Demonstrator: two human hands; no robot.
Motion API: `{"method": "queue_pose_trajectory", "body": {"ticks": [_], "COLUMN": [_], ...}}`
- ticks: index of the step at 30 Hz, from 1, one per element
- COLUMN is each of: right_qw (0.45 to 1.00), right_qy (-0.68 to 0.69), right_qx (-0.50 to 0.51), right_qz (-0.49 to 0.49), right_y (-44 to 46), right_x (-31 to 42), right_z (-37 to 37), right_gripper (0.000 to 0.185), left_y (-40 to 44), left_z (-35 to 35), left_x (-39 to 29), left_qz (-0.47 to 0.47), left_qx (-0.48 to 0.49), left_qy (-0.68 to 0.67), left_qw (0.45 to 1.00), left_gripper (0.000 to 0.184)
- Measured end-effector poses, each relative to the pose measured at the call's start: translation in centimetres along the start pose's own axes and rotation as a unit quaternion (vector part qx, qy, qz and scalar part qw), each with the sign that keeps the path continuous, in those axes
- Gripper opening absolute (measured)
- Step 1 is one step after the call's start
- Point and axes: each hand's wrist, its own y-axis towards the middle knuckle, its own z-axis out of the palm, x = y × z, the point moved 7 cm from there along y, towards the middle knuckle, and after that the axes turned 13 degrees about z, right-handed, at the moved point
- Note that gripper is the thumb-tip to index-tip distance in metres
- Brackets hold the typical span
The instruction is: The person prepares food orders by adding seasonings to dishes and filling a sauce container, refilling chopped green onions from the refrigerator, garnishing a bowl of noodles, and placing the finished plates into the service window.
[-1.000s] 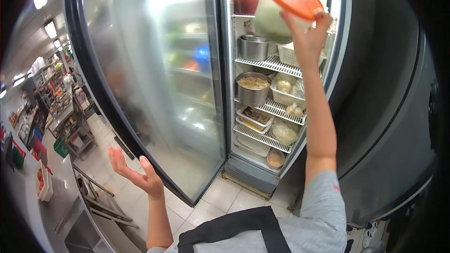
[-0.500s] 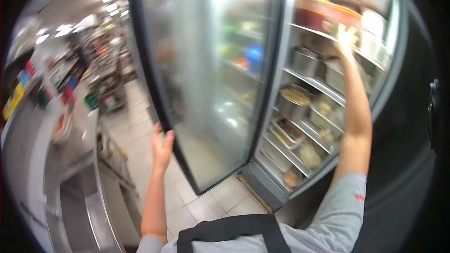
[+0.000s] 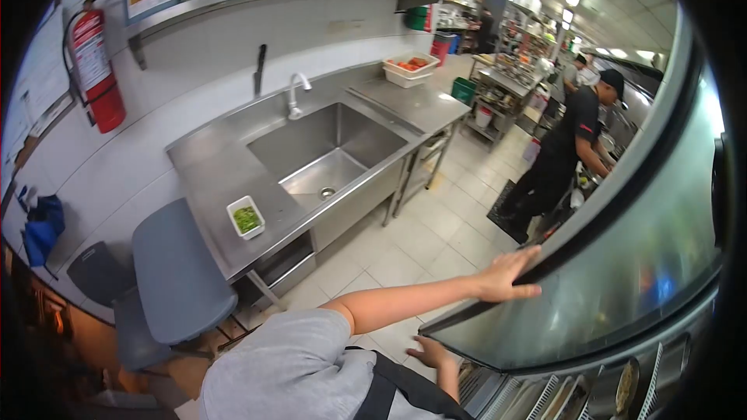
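My left hand [image 3: 506,276] rests against the edge of the glass fridge door [image 3: 576,319], fingers and thumb spread apart and holding nothing. Lower down, my right hand [image 3: 433,353] is by the bottom corner of that door, its fingers spread and nothing visible in them. Beside it are the fridge's wire shelves [image 3: 537,397] with trays and containers, cut off by the view's lower edge. On the steel counter's near end stands a white tub of chopped greens [image 3: 247,218].
A steel sink [image 3: 338,144] with a white tap [image 3: 296,97] lies ahead. A tub of red food [image 3: 411,66] stands on the counter's far end. Grey chairs [image 3: 175,272] and a fire extinguisher [image 3: 97,70] are at left. A co-worker in black [image 3: 572,132] stands beyond the door.
The view has swung left from the fridge to the sink. My right hand has come down from the upper shelf. My left hand now touches the door edge.
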Motion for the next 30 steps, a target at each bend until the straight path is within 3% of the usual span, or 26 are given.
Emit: {"method": "queue_pose_trajectory", "body": {"ticks": [2,4,6,8,9,12,15,17,19,23,24,26,30], "right_qw": [0.994,0.981,0.977,0.977,0.977,0.977,0.986,0.98,0.965,0.932,0.92,0.891,0.919], "right_qy": [0.013,0.017,-0.004,-0.039,-0.057,-0.093,-0.103,-0.063,-0.043,0.068,0.083,0.113,0.13], "right_qx": [0.007,0.025,0.056,0.084,0.094,0.099,0.024,-0.02,-0.062,-0.162,-0.186,-0.235,-0.164], "right_qz": [-0.11,-0.191,-0.208,-0.193,-0.183,-0.162,-0.131,-0.187,-0.25,-0.316,-0.336,-0.373,-0.335], "right_y": [1.7,2.2,3.1,4.4,5.2,7.2,8.5,11.1,12.2,8.2,7.5,6.3,5.6], "right_x": [7.1,11.7,13.3,13.0,12.7,13.8,19.4,23.8,30.0,43.9,46.3,49.5,49.9], "right_z": [3.4,5.6,6.9,7.1,7.1,6.1,2.4,0.9,-1.2,-6.8,-7.5,-8.4,-7.0], "right_gripper": [0.067,0.067,0.066,0.065,0.065,0.064,0.058,0.053,0.052,0.044,0.043,0.041,0.038], "left_y": [-2.2,-4.7,-8.2,-13.2,-15.5,-24.5,-34.1,-38.6,-40.6,-40.7,-40.1,-40.0,-36.8], "left_z": [0.1,0.1,0.2,-1.6,-3.5,-10.1,-19.1,-25.7,-33.9,-52.0,-56.7,-66.0,-80.3], "left_x": [-2.9,-5.6,-7.2,-8.5,-9.0,-5.1,-3.6,-3.7,-5.3,-9.3,-11.0,-10.9,-9.9], "left_qz": [-0.006,0.056,0.088,0.058,0.135,-0.038,-0.186,-0.254,-0.268,-0.11,-0.128,-0.053,-0.002], "left_qx": [0.05,0.067,0.156,0.255,0.203,0.109,-0.025,-0.115,-0.209,-0.387,-0.406,-0.474,-0.488], "left_qy": [-0.046,-0.108,-0.128,-0.189,-0.202,-0.1,-0.052,-0.065,0.045,0.115,0.174,0.172,0.255], "left_qw": [0.998,0.99,0.976,0.947,0.949,0.988,0.981,0.958,0.939,0.908,0.888,0.862,0.835], "left_gripper": [0.102,0.094,0.085,0.069,0.059,0.048,0.042,0.039,0.035,0.042,0.042,0.043,0.045]}}
